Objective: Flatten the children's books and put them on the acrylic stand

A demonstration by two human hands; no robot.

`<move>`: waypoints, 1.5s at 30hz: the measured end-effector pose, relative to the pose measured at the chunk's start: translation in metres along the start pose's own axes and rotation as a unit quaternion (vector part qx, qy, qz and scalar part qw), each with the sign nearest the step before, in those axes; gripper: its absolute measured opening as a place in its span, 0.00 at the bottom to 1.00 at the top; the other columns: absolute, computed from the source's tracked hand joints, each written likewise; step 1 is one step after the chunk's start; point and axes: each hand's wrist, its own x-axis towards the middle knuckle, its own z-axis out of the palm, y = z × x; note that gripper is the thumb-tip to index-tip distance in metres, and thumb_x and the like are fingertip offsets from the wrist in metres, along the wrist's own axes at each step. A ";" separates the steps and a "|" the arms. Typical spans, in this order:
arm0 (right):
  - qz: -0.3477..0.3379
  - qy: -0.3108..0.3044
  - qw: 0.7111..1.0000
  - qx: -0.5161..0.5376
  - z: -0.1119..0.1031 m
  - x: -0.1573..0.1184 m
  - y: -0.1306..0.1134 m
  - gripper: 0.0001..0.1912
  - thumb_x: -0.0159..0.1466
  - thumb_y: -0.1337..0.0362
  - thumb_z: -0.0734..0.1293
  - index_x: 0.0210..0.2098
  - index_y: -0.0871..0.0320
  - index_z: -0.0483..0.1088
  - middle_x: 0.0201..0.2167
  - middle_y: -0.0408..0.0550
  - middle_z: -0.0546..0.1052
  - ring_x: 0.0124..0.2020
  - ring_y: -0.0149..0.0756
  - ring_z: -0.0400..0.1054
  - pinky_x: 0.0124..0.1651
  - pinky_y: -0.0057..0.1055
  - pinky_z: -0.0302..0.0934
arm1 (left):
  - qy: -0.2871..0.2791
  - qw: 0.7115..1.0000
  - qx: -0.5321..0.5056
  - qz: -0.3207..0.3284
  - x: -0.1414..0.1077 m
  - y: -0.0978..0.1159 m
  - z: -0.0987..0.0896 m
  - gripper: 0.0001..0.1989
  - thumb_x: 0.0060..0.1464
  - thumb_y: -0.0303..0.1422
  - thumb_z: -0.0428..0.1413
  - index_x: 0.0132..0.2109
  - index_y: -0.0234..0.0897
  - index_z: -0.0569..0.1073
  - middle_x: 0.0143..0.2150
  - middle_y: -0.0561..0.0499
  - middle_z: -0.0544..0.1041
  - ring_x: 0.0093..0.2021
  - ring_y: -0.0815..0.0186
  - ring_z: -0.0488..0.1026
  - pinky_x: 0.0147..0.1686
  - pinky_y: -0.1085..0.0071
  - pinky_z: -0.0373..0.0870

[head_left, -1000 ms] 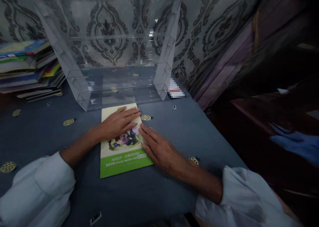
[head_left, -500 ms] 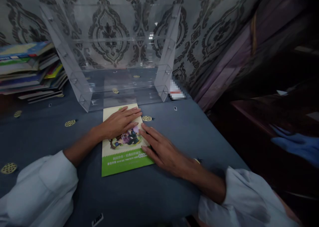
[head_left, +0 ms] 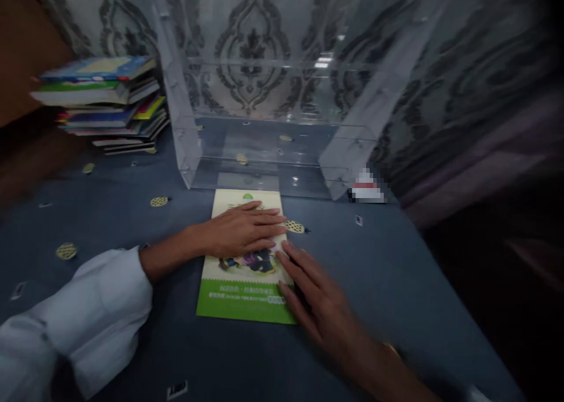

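Observation:
A cream and green book [head_left: 247, 301] lies face up on the cloth-covered table, with a drawn picture on its cover. Flat across its upper part rests my left hand [head_left: 244, 228], palm down, fingers stretched to the right edge. My right hand [head_left: 326, 302] is at the book's right side, its extended fingertips at that edge and its thumb side over the lower corner. Neither hand grips anything. Just beyond the book's top edge stands a clear acrylic rack [head_left: 264, 184] with stepped tiers.
A stack of books [head_left: 110, 105] stands left of the rack. At the rack's right foot is a blurred-out white item [head_left: 368, 187]. The dark blue tablecloth [head_left: 132, 290] carries pineapple prints. Patterned fabric [head_left: 251, 55] hangs behind, and the table's right edge drops into darkness.
My view has swung left, so the rack, stack and book appear farther right. Both hands keep about the same places on and beside the book.

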 end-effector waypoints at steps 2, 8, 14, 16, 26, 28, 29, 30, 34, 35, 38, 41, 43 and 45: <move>-0.001 0.013 1.000 -0.004 0.002 -0.002 0.003 0.28 0.73 0.63 0.59 0.71 0.53 0.56 0.67 0.56 0.66 0.65 0.48 0.65 0.63 0.50 0.67 | -0.005 1.000 0.002 -0.004 0.001 0.001 -0.001 0.23 0.73 0.40 0.43 0.69 0.37 0.63 0.72 0.48 0.61 0.74 0.63 0.52 0.73 0.58 0.45; -0.042 0.020 0.999 -0.027 0.003 -0.002 0.015 0.28 0.72 0.63 0.60 0.71 0.53 0.56 0.64 0.54 0.71 0.60 0.48 0.71 0.57 0.46 0.73 | -0.018 0.999 0.036 0.004 0.000 0.003 -0.008 0.23 0.73 0.40 0.45 0.69 0.37 0.64 0.73 0.50 0.60 0.74 0.61 0.51 0.73 0.57 0.47; -0.093 0.029 0.995 -0.030 0.002 0.000 0.020 0.28 0.72 0.66 0.60 0.70 0.56 0.58 0.57 0.55 0.76 0.57 0.49 0.73 0.53 0.46 0.74 | -0.053 0.995 0.080 -0.013 0.001 0.008 -0.011 0.24 0.73 0.41 0.43 0.70 0.41 0.62 0.73 0.53 0.58 0.75 0.63 0.48 0.73 0.60 0.43; -0.098 0.029 0.994 -0.030 0.001 0.000 0.020 0.27 0.72 0.65 0.61 0.70 0.56 0.59 0.57 0.55 0.77 0.57 0.49 0.74 0.52 0.46 0.74 | -0.062 0.994 0.084 -0.023 0.001 0.010 -0.011 0.24 0.73 0.41 0.42 0.71 0.42 0.61 0.74 0.54 0.57 0.75 0.65 0.47 0.73 0.62 0.41; -0.109 0.059 0.992 0.001 0.007 0.001 0.023 0.20 0.72 0.61 0.60 0.62 0.52 0.69 0.51 0.51 0.80 0.48 0.46 0.77 0.48 0.44 0.72 | -0.078 0.992 0.101 0.009 0.001 0.015 -0.012 0.25 0.74 0.38 0.41 0.72 0.38 0.58 0.73 0.52 0.59 0.75 0.63 0.48 0.72 0.56 0.43; -0.109 0.062 0.992 -0.007 0.007 0.004 0.019 0.19 0.73 0.59 0.59 0.60 0.53 0.70 0.50 0.51 0.80 0.47 0.46 0.77 0.47 0.44 0.71 | -0.067 0.992 0.102 0.011 0.000 0.015 -0.010 0.24 0.74 0.38 0.41 0.71 0.38 0.60 0.73 0.52 0.59 0.75 0.63 0.48 0.72 0.57 0.43; -0.106 0.064 0.992 -0.011 0.005 0.006 0.017 0.19 0.73 0.58 0.59 0.59 0.53 0.71 0.49 0.51 0.81 0.46 0.46 0.77 0.46 0.43 0.71 | -0.063 0.993 0.100 0.013 0.000 0.015 -0.010 0.24 0.73 0.39 0.41 0.71 0.39 0.60 0.73 0.51 0.60 0.75 0.63 0.49 0.72 0.57 0.43; -0.103 0.064 0.993 -0.016 0.003 0.009 0.014 0.19 0.74 0.58 0.58 0.58 0.53 0.72 0.47 0.51 0.81 0.45 0.45 0.77 0.46 0.42 0.71 | -0.061 0.994 0.094 0.014 0.000 0.015 -0.010 0.24 0.73 0.39 0.41 0.71 0.38 0.61 0.73 0.51 0.60 0.75 0.63 0.49 0.72 0.57 0.44; -0.093 0.057 0.994 -0.024 -0.008 0.016 0.003 0.14 0.72 0.62 0.61 0.51 0.54 0.75 0.44 0.51 0.81 0.41 0.44 0.77 0.46 0.42 0.71 | -0.081 0.996 0.031 0.010 -0.001 0.017 -0.015 0.24 0.74 0.38 0.41 0.71 0.37 0.59 0.73 0.49 0.59 0.75 0.61 0.48 0.71 0.52 0.42; -0.087 0.060 0.994 -0.020 -0.010 0.017 0.000 0.12 0.71 0.64 0.62 0.49 0.55 0.76 0.42 0.51 0.81 0.40 0.44 0.77 0.45 0.41 0.71 | -0.086 0.996 0.012 0.011 -0.001 0.018 -0.016 0.24 0.74 0.38 0.40 0.71 0.37 0.60 0.73 0.49 0.59 0.75 0.60 0.49 0.71 0.51 0.41; -0.073 0.070 0.995 -0.009 -0.013 0.018 -0.008 0.10 0.70 0.69 0.63 0.47 0.55 0.75 0.41 0.52 0.81 0.40 0.42 0.77 0.44 0.39 0.72 | -0.072 0.997 -0.025 0.003 -0.001 0.018 -0.013 0.23 0.74 0.38 0.41 0.69 0.38 0.64 0.72 0.47 0.62 0.74 0.59 0.51 0.71 0.50 0.39; -0.060 0.075 0.995 -0.008 -0.010 0.017 -0.012 0.11 0.69 0.71 0.63 0.47 0.56 0.75 0.41 0.53 0.80 0.39 0.42 0.75 0.44 0.40 0.73 | -0.037 0.998 -0.045 0.016 -0.002 0.014 -0.006 0.22 0.73 0.38 0.42 0.67 0.38 0.67 0.70 0.45 0.65 0.74 0.59 0.54 0.70 0.51 0.40; -0.043 0.063 0.997 0.004 -0.009 0.017 -0.013 0.11 0.70 0.72 0.62 0.47 0.57 0.75 0.41 0.53 0.80 0.40 0.42 0.74 0.44 0.39 0.73 | -0.021 0.998 -0.055 0.028 -0.002 0.011 -0.003 0.22 0.73 0.40 0.42 0.66 0.39 0.68 0.70 0.45 0.65 0.74 0.58 0.53 0.70 0.51 0.40; -0.038 0.065 0.997 0.011 -0.009 0.016 -0.013 0.10 0.70 0.72 0.62 0.45 0.58 0.75 0.41 0.53 0.80 0.40 0.41 0.73 0.43 0.39 0.72 | -0.013 0.997 -0.067 0.040 -0.002 0.009 -0.002 0.23 0.73 0.40 0.41 0.66 0.38 0.68 0.70 0.44 0.64 0.74 0.58 0.53 0.71 0.51 0.40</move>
